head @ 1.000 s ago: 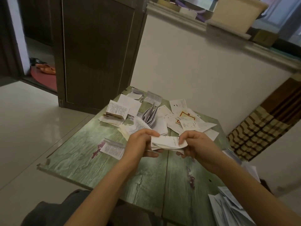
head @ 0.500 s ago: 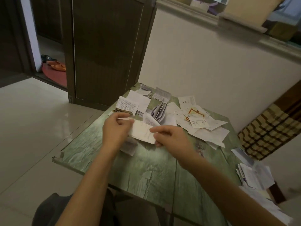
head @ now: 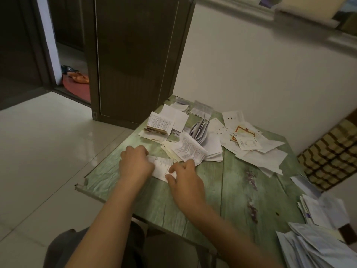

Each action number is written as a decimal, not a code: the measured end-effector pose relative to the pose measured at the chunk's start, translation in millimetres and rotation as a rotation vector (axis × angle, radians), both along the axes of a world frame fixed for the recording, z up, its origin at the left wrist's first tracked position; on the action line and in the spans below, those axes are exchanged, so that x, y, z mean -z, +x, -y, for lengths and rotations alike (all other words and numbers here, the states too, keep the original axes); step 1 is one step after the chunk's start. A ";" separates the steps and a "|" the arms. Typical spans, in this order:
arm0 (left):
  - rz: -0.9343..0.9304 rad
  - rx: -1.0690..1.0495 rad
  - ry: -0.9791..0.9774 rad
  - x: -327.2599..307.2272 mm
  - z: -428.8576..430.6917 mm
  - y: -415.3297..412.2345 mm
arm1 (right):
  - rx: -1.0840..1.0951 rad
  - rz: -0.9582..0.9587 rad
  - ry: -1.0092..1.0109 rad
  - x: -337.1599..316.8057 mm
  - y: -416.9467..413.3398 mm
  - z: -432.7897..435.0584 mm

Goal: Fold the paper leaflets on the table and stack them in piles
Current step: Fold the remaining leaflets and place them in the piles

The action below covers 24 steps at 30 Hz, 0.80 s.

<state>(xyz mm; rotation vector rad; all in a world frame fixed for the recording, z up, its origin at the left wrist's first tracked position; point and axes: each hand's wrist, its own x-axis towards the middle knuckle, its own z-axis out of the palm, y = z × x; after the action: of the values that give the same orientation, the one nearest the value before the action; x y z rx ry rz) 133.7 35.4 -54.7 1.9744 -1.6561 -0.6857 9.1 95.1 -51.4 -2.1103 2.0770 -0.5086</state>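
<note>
Leaflet (head: 161,167) is lying flat on the worktop (head: 193,206), probably getting its fold creased. The left hand (head: 135,164) grip is curling onto its left end, pinning it; the right hand (head: 186,178) grip is pinching the near corner, steadying it.

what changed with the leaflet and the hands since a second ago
The folded leaflet was held in the air above the middle of the table; both hands carried it left and down, and it now lies near the left edge. The left hand still grips its left end, the right hand pinches its near edge. The stack of folded leaflets and the loose sheets stayed put.
</note>
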 end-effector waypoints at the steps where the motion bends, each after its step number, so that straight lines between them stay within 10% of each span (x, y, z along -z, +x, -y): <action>1: 0.002 0.001 -0.006 -0.5 -0.5 -1.1 | -0.011 -0.037 -0.013 0.6 -0.1 1.4; 9: -0.010 -0.011 -0.002 -7.1 -8.7 -17.6 | -0.108 -0.158 -0.097 5.7 -2.0 16.7; 16: -0.130 -0.042 -0.387 -21.7 -11.5 -28.9 | -0.081 0.177 -0.238 -52.4 -37.0 24.6; 24: -0.103 -0.060 -0.230 -16.8 -6.3 -41.8 | 0.118 0.238 -0.093 -54.5 -97.4 46.4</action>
<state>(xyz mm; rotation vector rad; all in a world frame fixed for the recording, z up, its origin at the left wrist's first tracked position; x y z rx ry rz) 91.9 41.8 -37.8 1.7879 -1.5339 -0.5389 -88.2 48.8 3.1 -1.8731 2.0847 -0.8435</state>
